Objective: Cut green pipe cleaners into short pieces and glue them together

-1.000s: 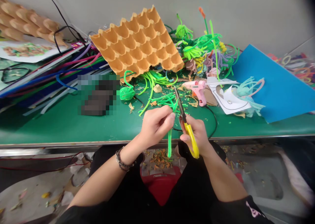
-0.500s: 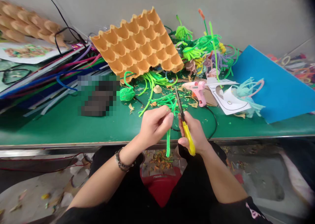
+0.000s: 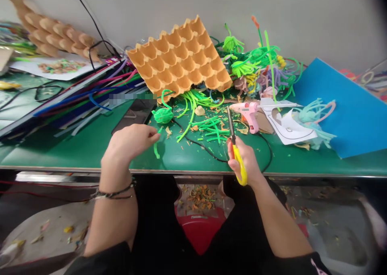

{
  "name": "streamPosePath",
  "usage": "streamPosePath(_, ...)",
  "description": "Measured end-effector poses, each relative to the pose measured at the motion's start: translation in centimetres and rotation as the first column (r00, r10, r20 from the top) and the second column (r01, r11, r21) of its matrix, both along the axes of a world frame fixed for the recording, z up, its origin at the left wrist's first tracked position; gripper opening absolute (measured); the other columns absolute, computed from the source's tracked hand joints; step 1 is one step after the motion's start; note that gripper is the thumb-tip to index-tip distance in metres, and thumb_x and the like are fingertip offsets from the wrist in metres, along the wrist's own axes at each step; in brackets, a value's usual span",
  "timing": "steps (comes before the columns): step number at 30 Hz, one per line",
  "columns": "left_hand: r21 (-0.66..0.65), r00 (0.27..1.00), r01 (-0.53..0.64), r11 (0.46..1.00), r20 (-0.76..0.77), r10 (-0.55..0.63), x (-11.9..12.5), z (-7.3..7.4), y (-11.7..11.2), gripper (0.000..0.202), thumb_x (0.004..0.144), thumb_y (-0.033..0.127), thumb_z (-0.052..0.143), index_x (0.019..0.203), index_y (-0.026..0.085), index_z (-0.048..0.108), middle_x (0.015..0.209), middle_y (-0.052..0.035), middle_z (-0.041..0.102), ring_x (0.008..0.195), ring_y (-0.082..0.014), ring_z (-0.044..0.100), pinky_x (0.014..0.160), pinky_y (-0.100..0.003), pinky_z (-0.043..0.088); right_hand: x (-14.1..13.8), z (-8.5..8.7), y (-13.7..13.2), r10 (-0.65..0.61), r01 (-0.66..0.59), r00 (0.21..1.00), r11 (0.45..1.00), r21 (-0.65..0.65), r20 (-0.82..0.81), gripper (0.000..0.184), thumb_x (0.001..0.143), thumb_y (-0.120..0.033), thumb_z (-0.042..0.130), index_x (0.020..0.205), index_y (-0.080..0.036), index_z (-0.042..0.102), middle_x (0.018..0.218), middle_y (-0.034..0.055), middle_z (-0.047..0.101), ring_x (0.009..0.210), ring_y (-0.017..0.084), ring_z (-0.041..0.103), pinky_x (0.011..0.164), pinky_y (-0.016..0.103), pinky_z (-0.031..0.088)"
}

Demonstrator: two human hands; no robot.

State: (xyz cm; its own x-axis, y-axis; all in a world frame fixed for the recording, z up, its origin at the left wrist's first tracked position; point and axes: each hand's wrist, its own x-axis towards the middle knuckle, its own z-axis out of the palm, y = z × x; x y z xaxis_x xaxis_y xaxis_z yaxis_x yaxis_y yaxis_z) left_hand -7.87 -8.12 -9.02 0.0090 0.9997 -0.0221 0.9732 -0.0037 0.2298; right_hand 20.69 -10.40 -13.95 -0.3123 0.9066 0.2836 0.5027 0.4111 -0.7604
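Note:
Above the table's left front, my left hand (image 3: 131, 144) is closed in a pinch. A short green pipe cleaner (image 3: 157, 149) shows at its fingertips, the grip itself partly hidden. My right hand (image 3: 246, 162) is wrapped round yellow-handled scissors (image 3: 238, 162), whose dark blades point up and away; they look closed. Between the hands lie several cut green pipe cleaner pieces (image 3: 211, 126). Just beyond my left fingertips sits a green pipe-cleaner ball (image 3: 163, 115) with a curved stem. A dark phone-like slab (image 3: 136, 114) lies behind that hand.
A pink glue gun (image 3: 250, 115) with a black cord rests beyond the scissors. An egg tray (image 3: 181, 59) leans against the wall, beside heaped pipe-cleaner tassels (image 3: 256, 61). At right are a white paper cutout (image 3: 290, 126) and a blue board (image 3: 341, 117); long pipe-cleaner bundles (image 3: 72, 99) lie left.
My left hand has moved left, away from the scissors, with the green pipe cleaner now near the ball. The right hand still holds the scissors. The view has shifted slightly left.

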Motion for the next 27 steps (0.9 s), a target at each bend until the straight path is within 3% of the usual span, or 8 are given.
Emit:
streamPosePath(2, -0.128, 0.978, -0.129, 0.983, -0.182, 0.105, -0.4, -0.6, 0.3, 0.031, 0.076, 0.037, 0.044, 0.055, 0.019, 0.057, 0.065, -0.0074, 0.061, 0.057, -0.0201, 0.055, 0.052, -0.027, 0.034, 0.2, -0.4, 0.1, -0.006, 0.006, 1.0, 1.0, 0.003, 0.024, 0.062, 0.071, -0.078, 0.032, 0.086, -0.019, 0.043, 0.062, 0.0004, 0.048, 0.05, 0.012, 0.042, 0.045, 0.024, 0.033)
streamPosePath(4, -0.18, 0.953, -0.187, 0.966, -0.27, 0.134, -0.2, -0.7, 0.5, 0.033, 0.08, 0.039, 0.039, 0.069, 0.02, 0.063, 0.079, -0.0113, 0.065, 0.069, -0.0257, 0.06, 0.055, -0.03, 0.038, 0.3, -0.6, 0.2, -0.026, 0.025, 0.999, 1.0, 0.014, 0.041, 0.057, 0.073, -0.075, 0.034, 0.084, -0.02, 0.043, 0.062, -0.0001, 0.047, 0.05, 0.012, 0.042, 0.046, 0.024, 0.033)
streamPosePath(8, -0.033, 0.926, -0.222, 0.974, -0.319, 0.2, 0.4, 0.4, 0.2, 0.038, 0.085, 0.044, 0.037, 0.079, 0.02, 0.065, 0.082, -0.0123, 0.066, 0.073, -0.0278, 0.062, 0.056, -0.033, 0.041, 0.4, -0.8, 0.4, -0.033, 0.032, 0.999, 0.999, 0.01, 0.036, 0.05, 0.075, -0.07, 0.037, 0.081, -0.021, 0.041, 0.059, -0.002, 0.044, 0.048, 0.011, 0.039, 0.045, 0.023, 0.031)
streamPosePath(11, 0.131, 0.938, -0.106, 0.986, -0.316, 0.143, 1.4, 1.0, -0.3, 0.041, 0.087, 0.045, 0.034, 0.076, 0.019, 0.064, 0.082, -0.009, 0.066, 0.074, -0.0257, 0.062, 0.053, -0.03, 0.038, 0.3, -0.7, 0.4, -0.03, 0.03, 1.0, 0.999, -0.013, 0.007, 0.048, 0.076, -0.069, 0.038, 0.078, -0.021, 0.039, 0.057, -0.0033, 0.042, 0.046, 0.01, 0.037, 0.043, 0.022, 0.03)
streamPosePath(14, 0.142, 0.969, 0.074, 0.987, -0.242, -0.037, 3.8, 0.3, -0.1, 0.04, 0.088, 0.044, 0.036, 0.072, 0.02, 0.064, 0.078, -0.004, 0.066, 0.072, -0.0213, 0.063, 0.051, -0.026, 0.037, 0.2, -0.6, 0.3, -0.035, 0.034, 0.998, 0.999, -0.02, -0.052, 0.049, 0.075, -0.07, 0.038, 0.078, -0.021, 0.04, 0.059, -0.0027, 0.043, 0.046, 0.01, 0.039, 0.043, 0.022, 0.031)
streamPosePath(17, 0.169, 0.945, 0.296, 0.94, -0.194, -0.263, 6.6, -1.1, 1.1, 0.028, 0.089, 0.034, 0.038, 0.097, 0.023, 0.063, 0.096, -0.0022, 0.065, 0.079, -0.0182, 0.064, 0.055, -0.025, 0.042, 0.1, -0.6, 0.3, -0.031, 0.029, 0.994, 0.999, -0.018, -0.102, 0.049, 0.075, -0.07, 0.039, 0.079, -0.021, 0.04, 0.059, -0.0026, 0.045, 0.046, 0.01, 0.04, 0.043, 0.022, 0.032)
streamPosePath(21, 0.144, 0.94, 0.32, 0.936, -0.174, -0.295, 9.1, -1.9, 3.3, 0.03, 0.089, 0.024, 0.036, 0.111, 0.023, 0.058, 0.109, -0.0044, 0.062, 0.089, -0.0187, 0.064, 0.063, -0.026, 0.048, 0.1, -0.8, 0.1, -0.029, 0.027, 0.995, 0.999, -0.02, -0.094, 0.044, 0.078, -0.066, 0.038, 0.078, -0.021, 0.04, 0.058, -0.0034, 0.043, 0.046, 0.01, 0.04, 0.043, 0.022, 0.033)
streamPosePath(27, 0.066, 0.923, 0.335, 0.94, -0.226, -0.313, 10.1, -2.1, 5.0, 0.03, 0.087, 0.02, 0.04, 0.112, 0.021, 0.057, 0.116, -0.0076, 0.059, 0.095, -0.0221, 0.063, 0.068, -0.03, 0.051, 0.2, -0.5, -0.1, -0.032, 0.03, 0.997, 0.999, -0.022, -0.07, 0.044, 0.078, -0.065, 0.038, 0.08, -0.021, 0.04, 0.06, -0.0029, 0.044, 0.046, 0.01, 0.039, 0.042, 0.022, 0.031)
